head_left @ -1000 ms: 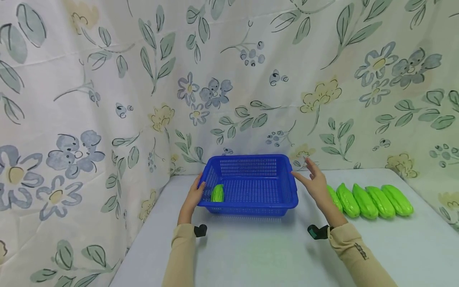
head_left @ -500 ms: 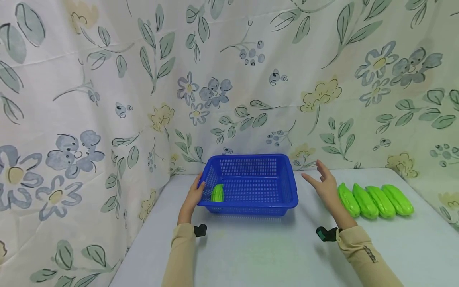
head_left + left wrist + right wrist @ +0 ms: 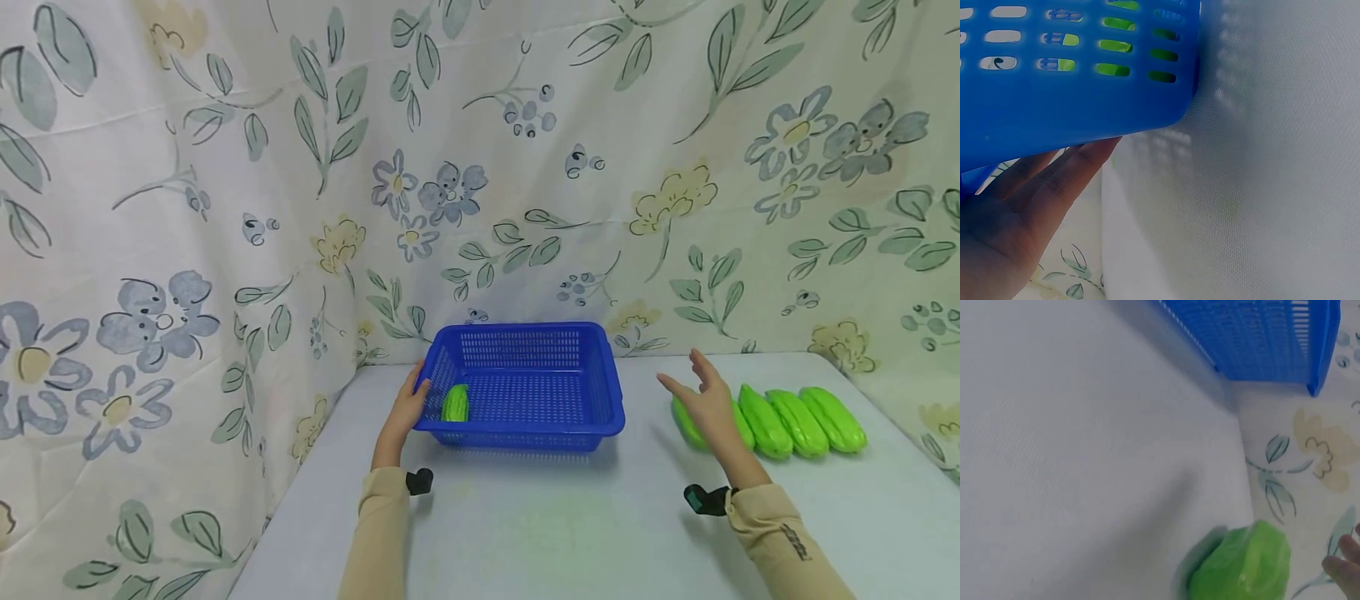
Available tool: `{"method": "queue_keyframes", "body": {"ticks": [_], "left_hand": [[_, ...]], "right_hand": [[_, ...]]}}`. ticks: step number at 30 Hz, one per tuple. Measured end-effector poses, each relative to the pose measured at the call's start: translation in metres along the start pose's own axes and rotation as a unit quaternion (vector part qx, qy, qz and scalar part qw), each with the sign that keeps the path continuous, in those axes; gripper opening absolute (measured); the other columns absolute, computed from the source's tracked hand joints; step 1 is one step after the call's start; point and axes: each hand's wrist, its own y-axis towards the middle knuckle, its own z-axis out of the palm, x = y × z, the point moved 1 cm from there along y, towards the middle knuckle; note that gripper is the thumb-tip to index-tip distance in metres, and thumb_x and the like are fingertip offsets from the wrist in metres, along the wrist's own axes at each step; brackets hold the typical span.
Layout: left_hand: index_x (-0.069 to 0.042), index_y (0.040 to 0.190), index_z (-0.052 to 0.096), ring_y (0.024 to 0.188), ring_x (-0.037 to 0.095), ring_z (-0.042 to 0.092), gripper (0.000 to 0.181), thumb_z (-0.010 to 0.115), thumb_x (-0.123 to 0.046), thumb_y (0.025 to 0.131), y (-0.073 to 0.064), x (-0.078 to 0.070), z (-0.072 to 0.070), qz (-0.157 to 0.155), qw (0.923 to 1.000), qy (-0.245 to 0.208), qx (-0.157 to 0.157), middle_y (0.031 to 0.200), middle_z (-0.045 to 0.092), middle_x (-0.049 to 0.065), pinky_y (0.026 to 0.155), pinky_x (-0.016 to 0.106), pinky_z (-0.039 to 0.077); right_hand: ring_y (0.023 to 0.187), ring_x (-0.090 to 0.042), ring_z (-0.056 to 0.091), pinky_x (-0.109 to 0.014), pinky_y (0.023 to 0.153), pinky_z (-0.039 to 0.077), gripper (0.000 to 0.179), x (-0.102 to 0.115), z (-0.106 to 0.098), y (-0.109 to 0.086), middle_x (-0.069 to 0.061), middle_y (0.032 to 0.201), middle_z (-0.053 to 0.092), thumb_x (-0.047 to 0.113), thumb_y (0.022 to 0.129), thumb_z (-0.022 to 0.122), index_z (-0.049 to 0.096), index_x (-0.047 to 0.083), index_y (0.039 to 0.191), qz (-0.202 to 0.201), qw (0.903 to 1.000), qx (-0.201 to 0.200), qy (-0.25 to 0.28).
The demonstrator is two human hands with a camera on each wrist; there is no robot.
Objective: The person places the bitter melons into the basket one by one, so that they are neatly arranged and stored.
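Note:
My left hand holds the left side of a blue plastic basket, its thumb at the rim. In the left wrist view, the fingers lie along the basket's outer wall. Inside the basket, at its left end, is one green bitter melon. My right hand hovers with thumb and fingers spread and nothing between them. It overlaps the leftmost melons of a row of several bitter melons. The right wrist view catches one melon close by and a few fingertips at the edge.
Both basket and melons rest on a white table. A floral curtain hangs along the back and left. Between basket and melon row lies a strip of bare tabletop.
My right hand has moved from beside the basket's right rim, rightward and slightly nearer to me, to the left end of the melon row. The left hand and basket stay in place.

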Motion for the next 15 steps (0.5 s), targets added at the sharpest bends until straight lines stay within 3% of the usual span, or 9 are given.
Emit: {"method": "queue_keyframes", "body": {"ticks": [15], "left_hand": [[-0.021, 0.158, 0.017, 0.149, 0.046, 0.016, 0.054, 0.035, -0.029, 0.107, 0.002, 0.002, 0.000, 0.005, 1.0000, 0.000, 0.001, 0.163, 0.016, 0.018, 0.117, 0.066, 0.017]], "right_hand": [[0.148, -0.048, 0.016, -0.061, 0.118, 0.019, 0.091, -0.027, -0.009, -0.006, -0.024, 0.161, 0.013, 0.041, 0.095, 0.062, 0.005, 0.005, 0.157, 0.043, 0.9986, 0.017, -0.025]]}}
